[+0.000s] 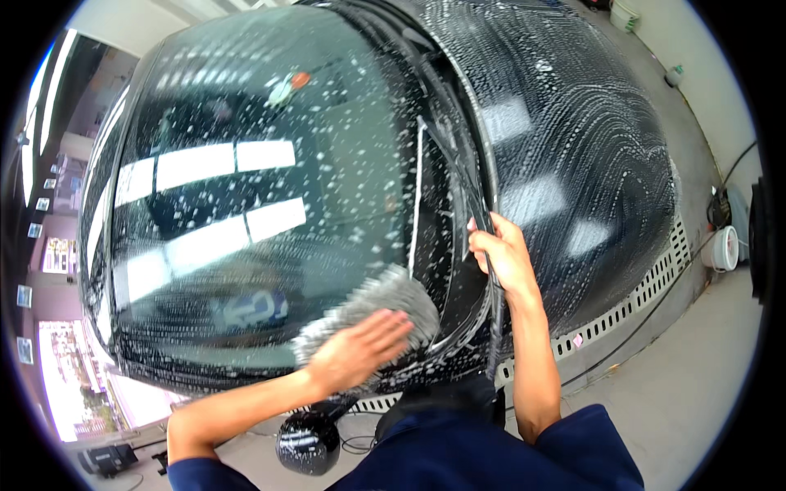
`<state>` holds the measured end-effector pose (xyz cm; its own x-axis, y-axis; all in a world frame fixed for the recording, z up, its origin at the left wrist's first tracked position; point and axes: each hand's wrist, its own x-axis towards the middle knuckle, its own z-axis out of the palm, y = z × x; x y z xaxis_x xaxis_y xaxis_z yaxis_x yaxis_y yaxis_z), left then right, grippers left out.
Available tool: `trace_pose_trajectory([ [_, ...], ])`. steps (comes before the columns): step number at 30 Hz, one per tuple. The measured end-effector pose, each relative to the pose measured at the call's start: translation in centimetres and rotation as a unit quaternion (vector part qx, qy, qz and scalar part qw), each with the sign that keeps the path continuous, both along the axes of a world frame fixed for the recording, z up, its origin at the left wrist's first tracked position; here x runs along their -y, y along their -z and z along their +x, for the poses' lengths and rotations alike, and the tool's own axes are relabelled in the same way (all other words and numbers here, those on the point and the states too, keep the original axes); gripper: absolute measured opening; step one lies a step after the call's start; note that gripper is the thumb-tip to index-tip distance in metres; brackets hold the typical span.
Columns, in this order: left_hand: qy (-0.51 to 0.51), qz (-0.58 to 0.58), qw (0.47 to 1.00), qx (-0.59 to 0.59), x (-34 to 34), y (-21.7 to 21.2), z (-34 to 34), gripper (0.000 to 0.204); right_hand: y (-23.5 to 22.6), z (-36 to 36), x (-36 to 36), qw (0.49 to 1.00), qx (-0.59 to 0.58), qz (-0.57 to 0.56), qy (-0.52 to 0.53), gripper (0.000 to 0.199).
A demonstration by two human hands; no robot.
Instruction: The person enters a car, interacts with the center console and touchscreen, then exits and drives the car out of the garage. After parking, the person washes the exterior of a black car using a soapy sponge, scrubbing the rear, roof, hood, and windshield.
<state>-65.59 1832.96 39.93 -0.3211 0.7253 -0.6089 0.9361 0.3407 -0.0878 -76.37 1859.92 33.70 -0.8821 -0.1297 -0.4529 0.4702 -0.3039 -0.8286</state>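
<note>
A black car fills the view, its windshield (246, 188) spotted with soap foam and its hood (573, 147) covered in suds. My left hand (360, 348) presses flat on a grey shaggy wash mitt (385, 303) against the lower corner of the windshield. My right hand (501, 254) grips a raised wiper arm (483, 204) at the base of the glass. A second wiper (416, 188) lies lifted off the glass nearby.
The side mirror (307, 442) hangs below my left arm. A slotted floor drain (647, 286) runs along the car's side. A white bucket (722, 248) and a dark hose (655, 315) lie on the concrete floor at the right.
</note>
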Motion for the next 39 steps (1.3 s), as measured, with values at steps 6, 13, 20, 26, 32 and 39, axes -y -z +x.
trace_pose_trajectory([
  [6, -0.050, 0.126, 0.990, -0.050, -9.5, 8.4, -16.5, 0.071, -1.7, -2.4, -5.0, 0.999, -0.033, -0.039, -0.009, 0.020],
  [13, -0.227, 0.146, 0.953, -0.137, -5.4, 5.1, -18.1, 0.067, -1.8, -1.9, -4.0, 0.998, -0.016, 0.024, -0.047, 0.018],
  [20, -0.479, 0.060, 0.744, -0.461, 15.9, -16.3, -16.9, 0.056, 4.4, 1.4, 3.9, 0.966, -0.156, 0.204, -0.031, 0.020],
  [26, -0.546, -0.002, 0.538, -0.642, 36.3, -23.9, -14.7, 0.040, 0.6, -0.7, 6.1, 0.854, -0.225, 0.422, -0.202, 0.043],
  [32, -0.568, 0.036, 0.600, -0.562, 29.7, -19.3, -29.0, 0.043, 1.1, -16.8, 9.2, 0.812, -0.434, 0.391, 0.005, 0.029],
  [39, -0.347, 0.223, 0.740, -0.531, 20.3, -13.0, -36.6, 0.034, 6.5, -36.5, 12.9, 0.700, -0.362, 0.612, -0.062, 0.030],
])
